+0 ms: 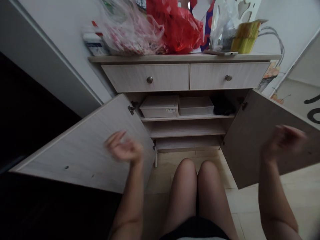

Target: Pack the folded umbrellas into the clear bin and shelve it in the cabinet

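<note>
Fingers (116,137), both hands: raised, loosely curled, gripping nothing. Our left hand (126,150) hangs before one of two open doors (75,153), our right hand (282,141) before the second; beyond our fingers, two boxes (160,107) on a shelf (187,118).

red plastic bag (177,28), smartphone (221,52), plastic storage boxes (160,106)

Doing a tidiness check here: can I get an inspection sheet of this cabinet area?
Surface: cabinet top, piled along its length.
Job's things: left door and right door stand open; lidded box and clear box sit on the shelf.
Clutter: red bag, clear bag and phone on top.
Grips: left hand and right hand raised, empty, blurred.
Cables: nothing seen.
Surroundings: tiled floor, person's knees.
</note>
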`<state>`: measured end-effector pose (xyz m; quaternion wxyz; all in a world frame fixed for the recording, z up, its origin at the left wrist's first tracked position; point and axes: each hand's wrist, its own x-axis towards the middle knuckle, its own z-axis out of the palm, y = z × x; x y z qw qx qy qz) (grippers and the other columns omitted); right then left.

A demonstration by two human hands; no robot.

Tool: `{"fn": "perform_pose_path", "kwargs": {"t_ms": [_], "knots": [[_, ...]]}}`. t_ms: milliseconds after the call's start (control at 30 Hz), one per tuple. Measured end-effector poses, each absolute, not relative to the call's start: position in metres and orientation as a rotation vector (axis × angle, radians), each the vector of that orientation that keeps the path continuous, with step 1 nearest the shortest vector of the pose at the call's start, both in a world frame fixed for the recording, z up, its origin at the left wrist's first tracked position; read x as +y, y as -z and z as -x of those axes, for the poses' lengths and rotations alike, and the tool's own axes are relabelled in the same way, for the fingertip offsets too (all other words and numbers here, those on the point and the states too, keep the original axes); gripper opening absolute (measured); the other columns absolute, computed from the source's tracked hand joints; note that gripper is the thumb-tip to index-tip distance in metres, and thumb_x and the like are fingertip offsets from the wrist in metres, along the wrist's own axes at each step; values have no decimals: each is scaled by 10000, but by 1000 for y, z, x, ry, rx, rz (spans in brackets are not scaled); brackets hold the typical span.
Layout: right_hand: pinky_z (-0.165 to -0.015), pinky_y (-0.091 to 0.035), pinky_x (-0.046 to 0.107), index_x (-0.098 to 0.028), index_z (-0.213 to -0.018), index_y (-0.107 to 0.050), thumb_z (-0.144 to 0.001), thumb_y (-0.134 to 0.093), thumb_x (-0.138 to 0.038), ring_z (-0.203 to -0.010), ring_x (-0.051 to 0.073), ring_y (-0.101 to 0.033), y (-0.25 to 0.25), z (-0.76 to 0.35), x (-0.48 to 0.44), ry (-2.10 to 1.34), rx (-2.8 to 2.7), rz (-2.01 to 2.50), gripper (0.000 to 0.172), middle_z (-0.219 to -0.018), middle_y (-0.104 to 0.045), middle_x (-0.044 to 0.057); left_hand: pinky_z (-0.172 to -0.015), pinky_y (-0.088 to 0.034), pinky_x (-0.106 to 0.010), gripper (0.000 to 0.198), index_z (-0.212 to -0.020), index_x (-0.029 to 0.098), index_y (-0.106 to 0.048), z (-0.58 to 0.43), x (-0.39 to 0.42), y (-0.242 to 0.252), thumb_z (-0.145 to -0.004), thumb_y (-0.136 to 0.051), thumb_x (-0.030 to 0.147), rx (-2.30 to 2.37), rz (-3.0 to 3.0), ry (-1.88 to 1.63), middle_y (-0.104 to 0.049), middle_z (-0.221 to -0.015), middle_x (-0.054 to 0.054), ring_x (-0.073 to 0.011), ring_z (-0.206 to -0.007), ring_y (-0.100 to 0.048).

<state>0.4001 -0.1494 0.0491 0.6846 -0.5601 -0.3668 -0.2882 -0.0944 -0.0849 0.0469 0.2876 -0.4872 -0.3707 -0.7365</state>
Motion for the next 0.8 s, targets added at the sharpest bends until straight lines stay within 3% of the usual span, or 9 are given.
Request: {"fn": "perform_pose_path", "kwargs": {"t_ms": [133, 267, 367, 567, 800], "knots": [[-805, -447, 389, -217, -933, -684, -968, -474, -387, -889, 234, -597, -55, -352, -58, 566, -1480, 1278, 273, -934, -678, 82, -974, -463, -435, 311, -1156, 178, -609, -6, 13, -55, -968, -514, 407, -1117, 2099, 1572, -664, -1087, -128, -254, -1083, -612], [-787, -377, 372, -170, -1019, -717, -975, -458, -263, -975, 259, -563, -52, -334, 28, 517, -1811, 1605, 278, -1060, -700, 130, -1016, -425, -409, 375, -1266, 108, -579, -61, 81, -48, -927, -600, 267, -1250, 2509, 881, -638, -1246, -190, -284, -1191, -574], [-807, -342, 374, -142, -1085, -719, -979, -476, -240, -1041, 281, -534, -46, -335, 65, 525, -2025, 1800, 282, -1131, -683, 154, -1008, -404, -420, 353, -1259, 60, -589, -74, 108, -42, -926, -554, 171, -1348, 2551, 493, -637, -1241, -225, -304, -1187, -560], [-840, -303, 358, -145, -1138, -708, -967, -516, -224, -1095, 278, -497, -30, -339, 98, 504, -2187, 1936, 269, -1160, -673, 150, -960, -399, -427, 263, -1011, 67, -699, -71, 135, -38, -907, -458, 53, -1422, 2520, 332, -700, -1037, -222, -289, -1085, -583], [-829, -273, 369, -113, -1055, -729, -996, -407, -184, -1037, 267, -499, -31, -344, 100, 492, -2190, 1936, 336, -1079, -700, 165, -922, -408, -389, 293, -961, 88, -718, -65, 139, -41, -888, -445, 11, -1377, 2540, 290, -711, -953, -180, -244, -987, -622]]}}
